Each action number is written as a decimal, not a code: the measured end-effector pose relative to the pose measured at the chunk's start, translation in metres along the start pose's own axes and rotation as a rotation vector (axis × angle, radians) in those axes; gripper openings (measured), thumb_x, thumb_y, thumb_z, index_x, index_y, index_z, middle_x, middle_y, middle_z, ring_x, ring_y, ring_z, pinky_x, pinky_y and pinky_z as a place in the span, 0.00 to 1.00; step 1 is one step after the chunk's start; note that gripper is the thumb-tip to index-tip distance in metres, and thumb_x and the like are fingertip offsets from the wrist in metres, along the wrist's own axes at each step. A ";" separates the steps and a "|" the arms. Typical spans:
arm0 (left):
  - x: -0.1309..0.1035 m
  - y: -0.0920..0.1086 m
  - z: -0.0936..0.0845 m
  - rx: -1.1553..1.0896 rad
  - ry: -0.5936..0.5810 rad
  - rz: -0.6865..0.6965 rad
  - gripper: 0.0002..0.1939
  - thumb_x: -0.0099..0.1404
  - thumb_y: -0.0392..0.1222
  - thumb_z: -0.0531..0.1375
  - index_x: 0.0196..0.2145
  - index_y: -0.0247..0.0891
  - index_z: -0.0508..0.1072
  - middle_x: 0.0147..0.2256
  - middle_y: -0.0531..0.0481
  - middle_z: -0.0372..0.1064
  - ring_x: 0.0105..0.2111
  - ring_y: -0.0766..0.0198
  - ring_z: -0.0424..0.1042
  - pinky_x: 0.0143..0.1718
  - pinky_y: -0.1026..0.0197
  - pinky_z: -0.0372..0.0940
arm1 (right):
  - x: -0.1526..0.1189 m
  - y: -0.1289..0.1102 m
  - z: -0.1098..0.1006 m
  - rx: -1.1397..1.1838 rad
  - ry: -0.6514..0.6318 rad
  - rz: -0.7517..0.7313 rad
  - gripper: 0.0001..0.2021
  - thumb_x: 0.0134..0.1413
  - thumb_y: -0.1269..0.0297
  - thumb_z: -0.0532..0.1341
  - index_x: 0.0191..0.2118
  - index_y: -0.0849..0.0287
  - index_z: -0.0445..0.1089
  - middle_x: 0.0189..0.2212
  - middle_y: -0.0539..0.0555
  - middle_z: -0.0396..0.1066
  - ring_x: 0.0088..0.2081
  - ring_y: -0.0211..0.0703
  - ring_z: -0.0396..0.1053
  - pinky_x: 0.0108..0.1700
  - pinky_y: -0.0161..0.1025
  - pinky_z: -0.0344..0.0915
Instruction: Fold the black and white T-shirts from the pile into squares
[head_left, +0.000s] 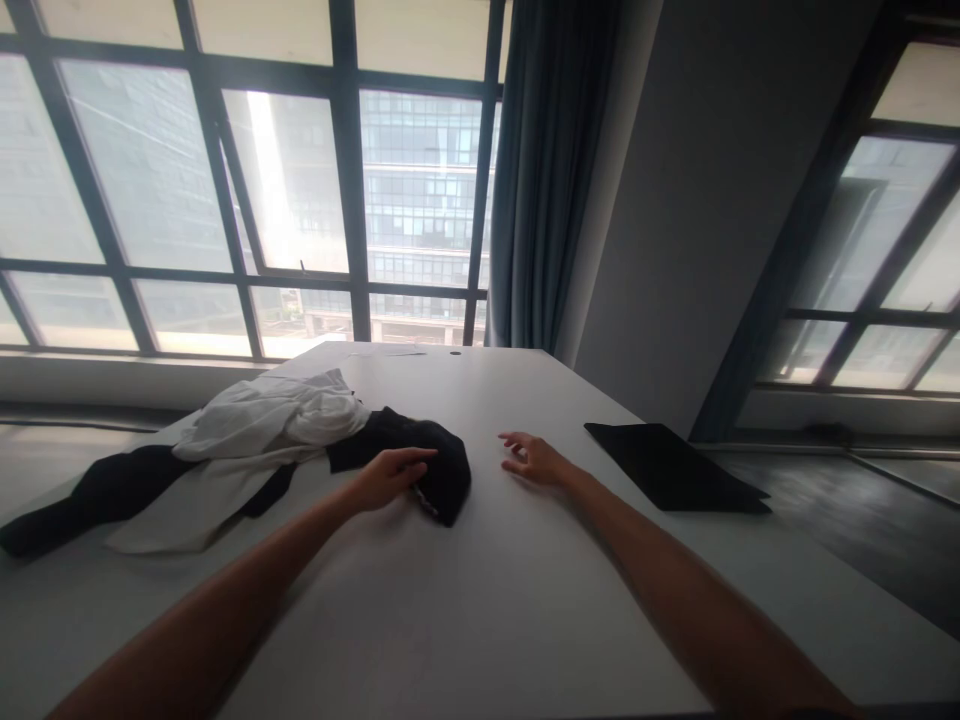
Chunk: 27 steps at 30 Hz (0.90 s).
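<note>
My left hand reaches over the near edge of a bunched black fabric piece, fingers stretched out and touching it. This dark piece has a light patterned edge below the hand; its exact kind is unclear. Just to the right, my right hand hovers above the white table, fingers apart and holding nothing. Left of the black piece lies a crumpled heap of white clothing. Long dark fabric, resembling a sleeve or leg, extends from the heap toward the left.
On the table's right side lies a flat black folded sheet. Some thin white paper and a small dark round spot are at the far end. Beyond stand windows, a dark curtain and a grey pillar.
</note>
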<state>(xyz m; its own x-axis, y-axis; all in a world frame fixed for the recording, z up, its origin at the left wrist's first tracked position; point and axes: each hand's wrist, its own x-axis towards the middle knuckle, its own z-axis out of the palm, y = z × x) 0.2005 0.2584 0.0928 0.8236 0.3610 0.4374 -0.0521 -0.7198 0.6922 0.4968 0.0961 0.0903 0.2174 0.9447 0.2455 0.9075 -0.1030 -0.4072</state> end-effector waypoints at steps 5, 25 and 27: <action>0.000 -0.015 -0.025 0.469 -0.062 0.171 0.18 0.68 0.45 0.55 0.51 0.43 0.78 0.55 0.44 0.74 0.55 0.52 0.71 0.60 0.47 0.60 | -0.002 -0.042 0.026 0.069 -0.014 -0.284 0.30 0.56 0.69 0.64 0.65 0.55 0.63 0.61 0.61 0.64 0.60 0.52 0.65 0.61 0.49 0.62; -0.027 -0.076 -0.143 0.933 0.797 -0.512 0.30 0.57 0.47 0.64 0.55 0.32 0.67 0.60 0.27 0.60 0.63 0.24 0.50 0.50 0.31 0.62 | -0.007 0.053 -0.031 -0.524 0.243 0.417 0.13 0.63 0.69 0.53 0.43 0.61 0.76 0.47 0.63 0.72 0.47 0.51 0.70 0.47 0.43 0.61; -0.020 -0.061 -0.134 0.981 0.742 -0.464 0.29 0.58 0.46 0.63 0.55 0.29 0.68 0.58 0.27 0.62 0.60 0.27 0.56 0.50 0.34 0.63 | -0.007 0.057 -0.035 -0.475 0.304 0.473 0.16 0.66 0.66 0.50 0.45 0.61 0.75 0.48 0.63 0.72 0.48 0.51 0.70 0.47 0.42 0.62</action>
<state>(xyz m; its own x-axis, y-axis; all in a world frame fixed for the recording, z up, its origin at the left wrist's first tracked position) 0.1115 0.3745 0.1191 0.1335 0.7012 0.7004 0.8384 -0.4567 0.2974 0.5594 0.0729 0.0958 0.6517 0.6448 0.3993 0.7348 -0.6672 -0.1220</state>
